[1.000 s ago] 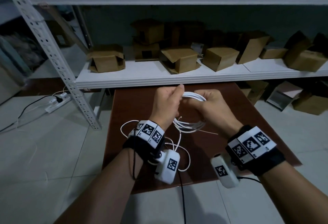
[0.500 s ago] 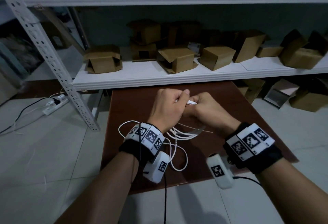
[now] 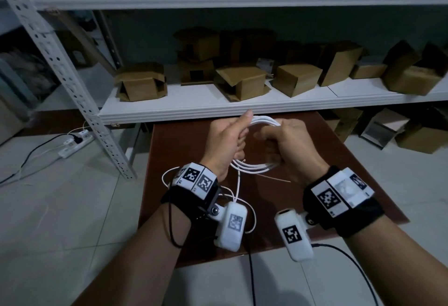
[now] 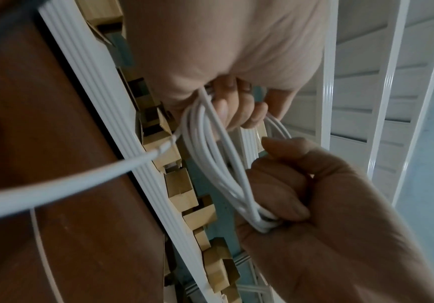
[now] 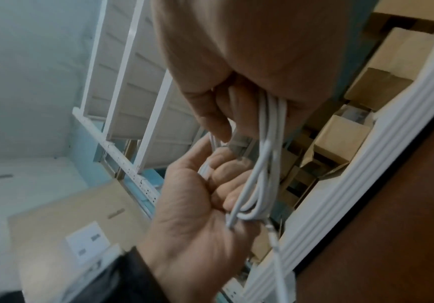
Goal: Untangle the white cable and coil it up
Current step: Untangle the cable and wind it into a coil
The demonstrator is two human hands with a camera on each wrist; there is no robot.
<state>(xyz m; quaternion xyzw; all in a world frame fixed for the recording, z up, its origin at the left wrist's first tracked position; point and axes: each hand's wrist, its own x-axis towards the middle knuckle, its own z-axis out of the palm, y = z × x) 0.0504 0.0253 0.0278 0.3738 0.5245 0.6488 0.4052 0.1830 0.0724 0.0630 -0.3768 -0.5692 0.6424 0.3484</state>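
The white cable is gathered into a coil of several loops held above the brown table. My left hand grips the coil's left side with its thumb up. My right hand grips the right side in a fist. In the left wrist view the loops run from my left hand's fingers to my right hand. In the right wrist view the loops hang between my right hand and my left hand. A loose length trails down to the table under my left wrist.
A white metal shelf with several cardboard boxes stands right behind the table. Its perforated upright slants at the left. A power strip with cords lies on the tiled floor at left. More boxes sit at right.
Half a second ago my hands were pressed together low over the table. They have risen and parted slightly, and the coil shows as an open loop again. Less loose cable lies on the table.
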